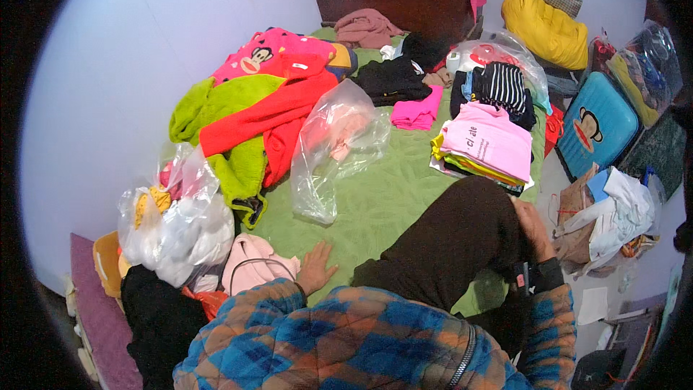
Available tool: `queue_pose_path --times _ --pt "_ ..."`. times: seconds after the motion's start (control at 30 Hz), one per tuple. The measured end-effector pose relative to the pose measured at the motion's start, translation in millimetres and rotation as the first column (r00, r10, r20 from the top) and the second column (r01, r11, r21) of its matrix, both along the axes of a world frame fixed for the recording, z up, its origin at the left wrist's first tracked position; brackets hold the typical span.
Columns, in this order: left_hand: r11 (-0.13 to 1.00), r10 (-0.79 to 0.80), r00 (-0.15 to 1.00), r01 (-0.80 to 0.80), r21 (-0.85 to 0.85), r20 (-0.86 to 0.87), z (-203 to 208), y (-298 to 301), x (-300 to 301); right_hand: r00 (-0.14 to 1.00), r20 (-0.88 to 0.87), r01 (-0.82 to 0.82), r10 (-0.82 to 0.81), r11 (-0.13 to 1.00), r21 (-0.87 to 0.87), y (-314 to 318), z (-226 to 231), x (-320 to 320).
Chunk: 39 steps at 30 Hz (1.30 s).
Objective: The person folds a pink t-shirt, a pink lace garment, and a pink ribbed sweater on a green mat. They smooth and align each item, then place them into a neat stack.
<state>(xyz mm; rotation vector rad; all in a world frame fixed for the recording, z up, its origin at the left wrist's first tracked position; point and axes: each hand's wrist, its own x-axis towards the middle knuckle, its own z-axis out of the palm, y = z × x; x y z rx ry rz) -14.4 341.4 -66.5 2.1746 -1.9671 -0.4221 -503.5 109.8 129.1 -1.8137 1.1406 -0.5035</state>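
At near left, a clear plastic bag (195, 245), puffed with white soft stuff. Just right of it, a pale pink garment (253, 249), soft-looking, bunched in loose folds, crossed by a thin dark loop (263, 259). Right beside, the left hand (315, 269), laid on the green bed sheet (404, 180); grip with fingers well spread, holding nothing. Farther right, a folded pile with a pink shirt (487, 141) on top. Then the right hand (533, 227), resting on the dark-trousered knee (476, 209); fingers partly hidden, so not possible to tell the grip.
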Motion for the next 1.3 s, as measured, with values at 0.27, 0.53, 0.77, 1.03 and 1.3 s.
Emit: queue_pose_path --times 0.27,0.53,0.77,1.03,1.3 --pt "0.947 0.074 0.985 -0.118 -0.298 -0.154 -27 -39 11 0.943 -0.297 -0.272 0.148 0.858 -0.437 -40 -58 54" --pt "0.963 0.126 0.987 -0.147 -0.224 -0.103 -13 -48 11 0.961 -0.268 -0.085 0.072 0.996 -0.036 -113 -168 55" --pt "0.977 0.111 0.994 -0.111 -0.18 -0.012 -27 -49 12 0.908 0.178 0.205 -0.379 0.773 0.6 -118 -222 32" --pt "0.976 0.144 0.983 -0.16 -0.151 -0.11 -19 -46 12 0.94 -0.34 0.025 0.029 0.988 0.153 -130 -214 69" --pt "0.928 0.119 0.969 -0.187 -0.322 -0.218 -24 -50 14 0.937 -0.278 -0.267 0.212 0.947 -0.177 -95 -188 61"
